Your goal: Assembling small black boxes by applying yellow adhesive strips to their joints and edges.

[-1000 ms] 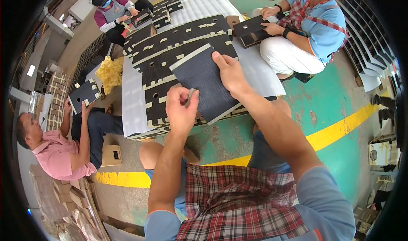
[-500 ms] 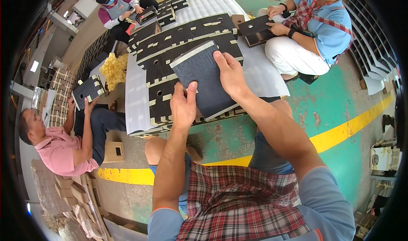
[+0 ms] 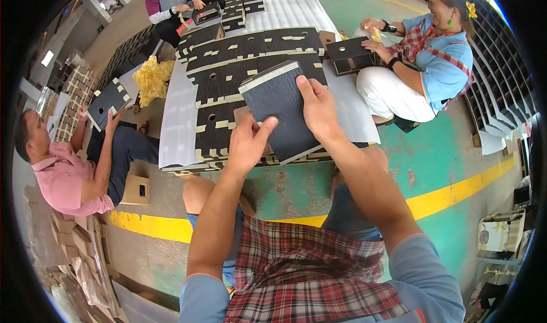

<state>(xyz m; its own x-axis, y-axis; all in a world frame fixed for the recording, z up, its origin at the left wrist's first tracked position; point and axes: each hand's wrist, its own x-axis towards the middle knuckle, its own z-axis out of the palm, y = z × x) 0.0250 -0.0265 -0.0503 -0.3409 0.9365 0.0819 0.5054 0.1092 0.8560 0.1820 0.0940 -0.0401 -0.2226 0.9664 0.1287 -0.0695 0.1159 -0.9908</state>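
Observation:
Both my hands grip a black wood-grain box [image 3: 283, 115] that is tilted over the near edge of the work surface, with a pale strip along its top edge. My left hand [image 3: 250, 140] pinches its left side near the bottom, thumb on the front face. On the right edge, my right hand [image 3: 319, 109] is closed with its thumb on the front and fingers behind. The back of the box is hidden. Just beyond it lie rows of black boxes [image 3: 228, 101] with pale tape pieces and round holes.
A white foam sheet [image 3: 176, 123] lies under the boxes. At left a person in pink holds a black panel [image 3: 108, 103] beside yellow padding [image 3: 152, 81]. The person at right handles an open black box [image 3: 350, 55]; another works at the far left. A cardboard box [image 3: 135, 190] stands on the floor.
The box in my hands has shifted slightly right and tilted a little. The person at right has drawn one hand back from their box and now shows yellowish material in it. The whole view has shifted somewhat.

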